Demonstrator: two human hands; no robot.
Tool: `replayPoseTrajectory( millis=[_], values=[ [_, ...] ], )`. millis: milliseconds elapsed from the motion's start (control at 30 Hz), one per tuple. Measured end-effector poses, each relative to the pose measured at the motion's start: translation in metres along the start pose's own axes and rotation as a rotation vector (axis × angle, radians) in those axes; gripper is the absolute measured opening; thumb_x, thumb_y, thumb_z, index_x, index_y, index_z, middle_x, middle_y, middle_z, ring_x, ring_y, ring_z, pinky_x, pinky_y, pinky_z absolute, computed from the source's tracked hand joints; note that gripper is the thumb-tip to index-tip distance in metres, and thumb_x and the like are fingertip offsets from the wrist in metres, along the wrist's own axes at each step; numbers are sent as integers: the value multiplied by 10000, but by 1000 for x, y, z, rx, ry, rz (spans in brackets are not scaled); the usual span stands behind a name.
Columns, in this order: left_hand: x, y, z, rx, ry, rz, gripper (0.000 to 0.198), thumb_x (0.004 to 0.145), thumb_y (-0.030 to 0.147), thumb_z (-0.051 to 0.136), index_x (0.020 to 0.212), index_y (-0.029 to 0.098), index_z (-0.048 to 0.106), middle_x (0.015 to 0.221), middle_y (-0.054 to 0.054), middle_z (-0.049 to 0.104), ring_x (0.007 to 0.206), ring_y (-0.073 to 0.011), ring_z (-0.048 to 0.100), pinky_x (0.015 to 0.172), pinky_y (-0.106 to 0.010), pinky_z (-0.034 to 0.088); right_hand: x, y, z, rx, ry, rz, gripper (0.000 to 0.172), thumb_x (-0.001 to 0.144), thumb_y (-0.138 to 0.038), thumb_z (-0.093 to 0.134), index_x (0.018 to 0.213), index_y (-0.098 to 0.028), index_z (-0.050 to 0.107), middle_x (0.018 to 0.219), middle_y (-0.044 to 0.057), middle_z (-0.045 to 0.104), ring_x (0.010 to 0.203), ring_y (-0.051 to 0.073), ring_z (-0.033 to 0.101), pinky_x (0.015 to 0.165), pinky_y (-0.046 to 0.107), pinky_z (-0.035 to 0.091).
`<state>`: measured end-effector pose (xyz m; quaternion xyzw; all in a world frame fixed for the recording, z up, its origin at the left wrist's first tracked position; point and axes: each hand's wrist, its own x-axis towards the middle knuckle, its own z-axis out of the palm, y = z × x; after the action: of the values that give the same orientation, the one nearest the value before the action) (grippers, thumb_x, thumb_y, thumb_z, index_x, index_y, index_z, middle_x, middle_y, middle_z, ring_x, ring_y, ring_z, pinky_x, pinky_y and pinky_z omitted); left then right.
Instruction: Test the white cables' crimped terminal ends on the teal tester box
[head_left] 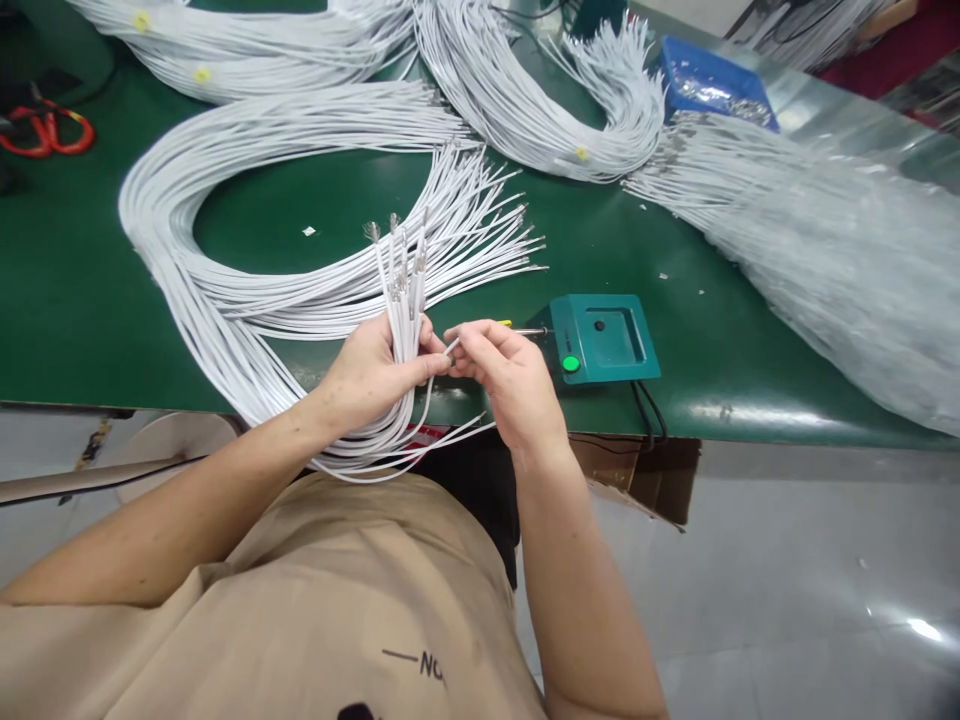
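Observation:
A bunch of white wires (405,300) stands upright in my left hand (375,370), whose fingers and thumb are closed around it. Bare, frayed metal strands show at several of the wire tips. Between the fingertips of my right hand (506,375) is the end of a single white wire (451,347), pinched close to my left thumb. Its very tip is hidden by my fingers. Just right of that hand sits a small teal machine (600,338) with a green button (571,364) and a thin metal rod toward my hand. Loose wire ends hang below my hands.
Long looped bundles of white wires (161,190) lie across the green table (60,290). Red-handled scissors (49,130) are at the far left. A blue tray (690,65) with small metal parts stands at the back right, near a plastic-wrapped wire bundle (840,230). Below the table edge is a cardboard box (664,480).

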<state>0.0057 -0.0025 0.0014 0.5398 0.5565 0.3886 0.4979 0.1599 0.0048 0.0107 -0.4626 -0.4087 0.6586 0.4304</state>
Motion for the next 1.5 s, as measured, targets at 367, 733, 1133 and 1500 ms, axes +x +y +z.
replayPoseTrajectory(
  millis=[367, 733, 1133, 1500],
  values=[
    [1, 5, -2, 134, 28, 66, 98, 685, 212, 665, 717, 176, 580, 717, 12, 655, 701, -148, 574, 702, -263, 434, -3, 6, -1, 227, 44, 62, 157, 669, -279, 773, 786, -179, 740, 680, -30, 638, 607, 64, 540, 679, 224, 515],
    [0, 3, -3, 226, 71, 141, 92, 706, 225, 685, 711, 181, 604, 725, 17, 653, 677, -132, 559, 699, -248, 436, 2, 5, -7, 357, -30, 272, 141, 634, -143, 678, 768, -155, 720, 562, -57, 510, 561, 61, 459, 585, 203, 473],
    [7, 0, -4, -331, -188, -116, 461, 692, 202, 739, 1130, 154, 602, 707, 10, 630, 584, -103, 562, 559, -213, 443, -1, 22, -4, -605, 173, -415, 205, 908, -296, 497, 780, -194, 621, 768, 21, 627, 744, 150, 560, 740, 291, 448],
    [24, -1, 5, -572, -270, -307, 499, 704, 94, 713, 1189, 137, 604, 760, -2, 598, 661, -100, 615, 522, -161, 444, 15, -23, -49, -1627, 98, -717, 184, 894, -243, 508, 1023, -166, 614, 1025, 108, 657, 952, 265, 516, 840, 393, 350]
  ],
)
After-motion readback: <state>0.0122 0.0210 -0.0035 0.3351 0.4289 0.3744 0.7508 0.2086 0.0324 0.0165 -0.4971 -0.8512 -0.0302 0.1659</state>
